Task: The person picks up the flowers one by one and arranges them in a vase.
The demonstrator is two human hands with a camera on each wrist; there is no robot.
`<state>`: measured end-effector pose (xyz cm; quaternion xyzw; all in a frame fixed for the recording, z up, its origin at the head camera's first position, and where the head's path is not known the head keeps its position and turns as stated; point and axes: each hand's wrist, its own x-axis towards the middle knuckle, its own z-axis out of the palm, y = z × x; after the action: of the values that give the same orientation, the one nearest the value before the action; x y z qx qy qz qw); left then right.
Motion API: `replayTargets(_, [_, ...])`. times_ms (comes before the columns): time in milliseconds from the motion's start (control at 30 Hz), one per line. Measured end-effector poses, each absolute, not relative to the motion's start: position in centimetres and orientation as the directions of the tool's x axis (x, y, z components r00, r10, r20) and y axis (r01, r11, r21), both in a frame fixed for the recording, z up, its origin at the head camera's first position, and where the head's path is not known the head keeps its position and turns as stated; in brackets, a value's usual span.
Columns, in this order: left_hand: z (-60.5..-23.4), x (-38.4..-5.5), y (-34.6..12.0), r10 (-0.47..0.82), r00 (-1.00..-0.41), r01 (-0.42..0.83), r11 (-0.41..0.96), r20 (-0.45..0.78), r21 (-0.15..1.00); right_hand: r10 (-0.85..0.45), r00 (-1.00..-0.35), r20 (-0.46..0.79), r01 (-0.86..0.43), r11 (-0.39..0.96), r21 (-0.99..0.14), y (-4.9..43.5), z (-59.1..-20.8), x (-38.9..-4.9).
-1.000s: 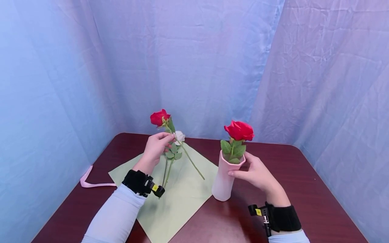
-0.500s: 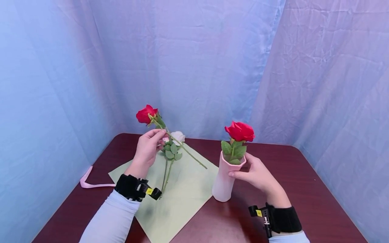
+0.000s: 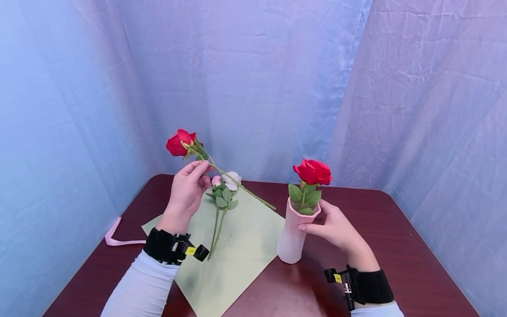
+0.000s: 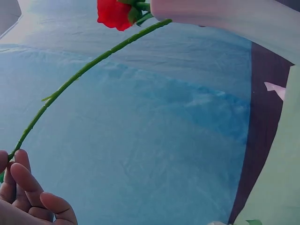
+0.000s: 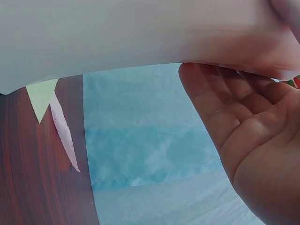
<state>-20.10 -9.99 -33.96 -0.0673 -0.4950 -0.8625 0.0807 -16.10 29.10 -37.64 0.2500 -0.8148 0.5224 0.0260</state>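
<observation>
Between left fingers (image 3: 199, 170), rose stem (image 4: 80, 72)

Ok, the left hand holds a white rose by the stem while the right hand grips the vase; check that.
The colour is wrong: the head view shows the left hand holding a red rose by the stem while the right hand grips the vase.
</observation>
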Motion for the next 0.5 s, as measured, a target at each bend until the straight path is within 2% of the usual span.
replayTargets(500, [-32.3,-19.4,-9.5,-0.099,-0.960,0.267,-0.614,0.264,0.743,-0.379,-0.874,0.304,-0.434,0.324,-0.841,29.1,-37.7,-16.2])
